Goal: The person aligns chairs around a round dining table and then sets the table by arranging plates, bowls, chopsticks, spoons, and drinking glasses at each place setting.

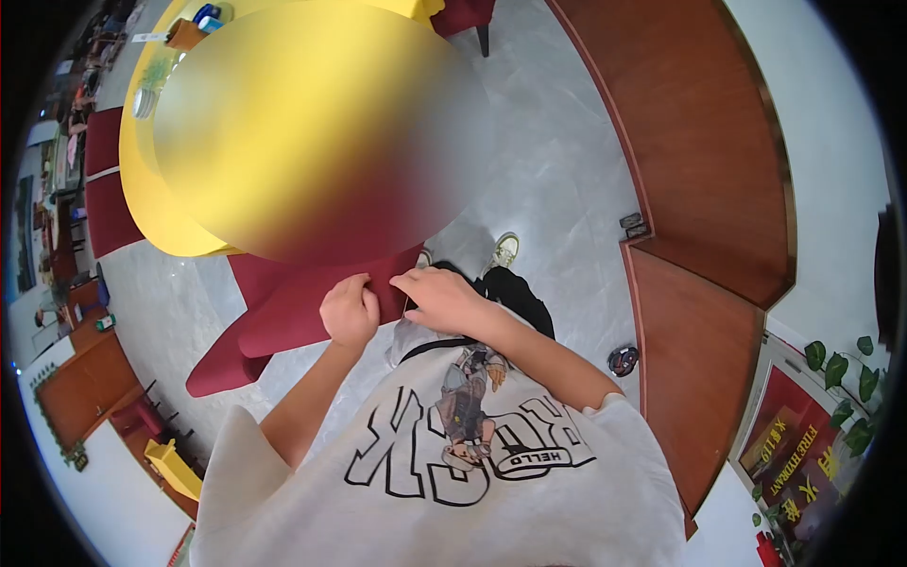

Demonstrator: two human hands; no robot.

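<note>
My left hand (351,310) is in front of my waist over a dark red chair (293,312), its fingers curled in. Just to the right is my right hand (442,298), its fingers bent and pointing left, with a small gap between the two hands. A thin dark edge shows by the right fingertips, too small to name. Whatever either hand may hold is hidden. Below the hands hangs my white printed shirt (397,378), and a black strap (430,348) crosses my waist.
A table with a yellow cloth (194,236) stands ahead to the left, largely under a blurred oval. More red chairs (106,203) flank it. Brown wood panelling (704,142) runs along the right. A dark round object (623,360) lies on the grey floor (557,161) beside it.
</note>
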